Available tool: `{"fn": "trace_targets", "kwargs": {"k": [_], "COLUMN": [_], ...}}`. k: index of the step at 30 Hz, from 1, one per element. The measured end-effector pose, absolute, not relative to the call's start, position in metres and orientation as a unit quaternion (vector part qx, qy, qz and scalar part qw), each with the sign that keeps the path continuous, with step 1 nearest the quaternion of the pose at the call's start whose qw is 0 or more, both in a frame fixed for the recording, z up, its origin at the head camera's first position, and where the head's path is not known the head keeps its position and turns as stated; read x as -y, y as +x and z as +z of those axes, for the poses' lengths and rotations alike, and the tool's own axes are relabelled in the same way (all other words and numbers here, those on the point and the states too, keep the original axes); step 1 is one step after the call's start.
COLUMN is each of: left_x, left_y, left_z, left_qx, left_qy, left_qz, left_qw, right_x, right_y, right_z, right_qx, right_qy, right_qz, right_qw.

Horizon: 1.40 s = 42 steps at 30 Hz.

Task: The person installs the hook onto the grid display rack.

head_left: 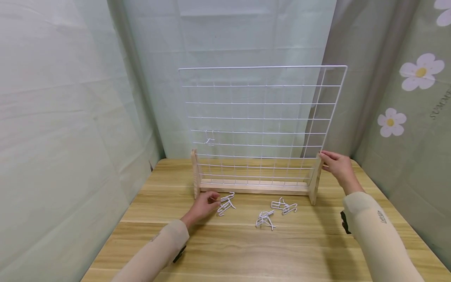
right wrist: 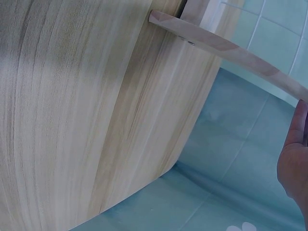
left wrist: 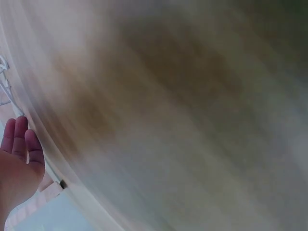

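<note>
A white wire grid panel (head_left: 262, 118) stands upright in a wooden base (head_left: 253, 188). At its right side my right hand (head_left: 337, 166) pinches the top of the wooden upright (head_left: 316, 180), where the grid's edge meets it; the right wrist view shows fingers at that wooden upright (right wrist: 231, 48). My left hand (head_left: 204, 205) is low at the table, fingers loosely extended beside the left pile of white wire hooks (head_left: 226, 203). In the left wrist view its fingertips come close to a white hook (left wrist: 9, 94); whether they touch it I cannot tell. One hook (head_left: 210, 140) hangs on the grid's left part.
Two more small piles of white hooks lie before the base, one in the middle (head_left: 265, 220) and one to the right (head_left: 284, 206). The wood-grain table (head_left: 225, 254) ends at pale curtains (head_left: 88, 117) at the back and sides.
</note>
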State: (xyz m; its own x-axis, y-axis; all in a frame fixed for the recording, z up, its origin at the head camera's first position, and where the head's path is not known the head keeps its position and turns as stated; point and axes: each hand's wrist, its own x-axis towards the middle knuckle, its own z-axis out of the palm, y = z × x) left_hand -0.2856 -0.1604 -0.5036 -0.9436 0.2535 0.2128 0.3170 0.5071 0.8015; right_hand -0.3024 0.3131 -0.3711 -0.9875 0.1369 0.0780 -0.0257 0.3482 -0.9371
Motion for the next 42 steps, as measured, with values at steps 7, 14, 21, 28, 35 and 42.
{"fn": "trace_targets", "kwargs": {"k": [7,14,21,28,35,42], "left_x": [0.162,0.165,0.161,0.153,0.146,0.143], "left_y": [-0.281,-0.277,-0.271,-0.269,-0.267,-0.266], "left_z": [-0.500,-0.503,-0.505,-0.509,-0.510,-0.509], "left_qx": [0.871,0.866,0.857,0.864,0.866,0.862], "left_qy": [-0.153,-0.163,-0.175,-0.184,-0.198,-0.206], "left_qz": [-0.467,-0.473,-0.484,-0.469,-0.459,-0.464], "left_qw": [0.017,0.006,-0.007,-0.005,0.001,-0.001], "right_x": [-0.314,-0.314,-0.314,-0.314,-0.315,-0.314], "right_y": [-0.303,-0.303,-0.303,-0.303,-0.302,-0.303], "right_z": [-0.372,-0.372,-0.372,-0.372,-0.373,-0.372], "right_qx": [0.816,0.819,0.820,0.819,0.822,0.818], "right_qy": [-0.032,-0.032,-0.029,-0.031,-0.028,-0.029], "right_qz": [0.572,0.569,0.567,0.568,0.565,0.570], "right_qw": [0.073,0.072,0.072,0.074,0.073,0.076]}}
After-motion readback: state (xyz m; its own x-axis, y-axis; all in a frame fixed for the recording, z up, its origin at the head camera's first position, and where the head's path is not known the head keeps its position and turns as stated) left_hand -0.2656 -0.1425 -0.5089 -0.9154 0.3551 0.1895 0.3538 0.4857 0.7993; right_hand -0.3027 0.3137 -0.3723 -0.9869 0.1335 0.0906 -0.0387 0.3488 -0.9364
